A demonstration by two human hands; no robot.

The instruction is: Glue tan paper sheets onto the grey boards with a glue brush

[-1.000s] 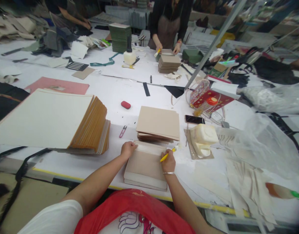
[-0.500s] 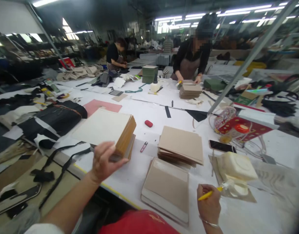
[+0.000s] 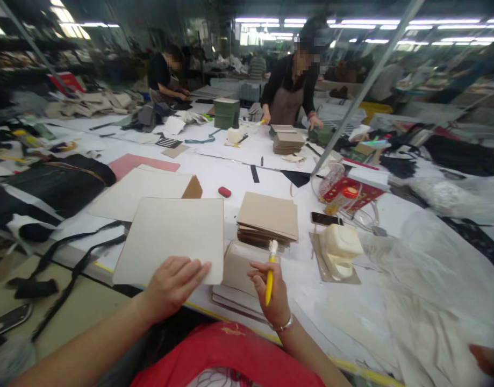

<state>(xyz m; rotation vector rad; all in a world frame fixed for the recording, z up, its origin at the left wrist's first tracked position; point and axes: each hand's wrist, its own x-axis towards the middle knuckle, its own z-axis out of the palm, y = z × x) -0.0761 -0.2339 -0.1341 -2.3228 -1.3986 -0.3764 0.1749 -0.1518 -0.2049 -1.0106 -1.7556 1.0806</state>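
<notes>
My left hand (image 3: 178, 285) grips the near edge of a cream rectangular panel (image 3: 176, 231), lifted in front of a stack of similar panels (image 3: 121, 188). In my right hand (image 3: 271, 287) is a yellow-handled brush (image 3: 270, 279), its pale bristles pointing up and away from me. That hand is over a low pile of beige panels with pale borders (image 3: 241, 269), which it partly covers. Just behind lies a stack of tan panels (image 3: 267, 212). To the right, a cut-open cream plastic container (image 3: 341, 244) rests on a piece of board.
A red oval case (image 3: 224, 192) lies mid-table. On the right are a phone (image 3: 326, 218), a red box (image 3: 353, 191) and clear plastic sheeting (image 3: 440, 263). A slanted metal pole (image 3: 363, 91) crosses the table. Two people work at the far side. Black fabric (image 3: 69, 180) lies left.
My left hand has taken a cream panel off the stack and brought it rightward. My right hand, still with the brush, has moved left over the beige pile. The view has turned right.
</notes>
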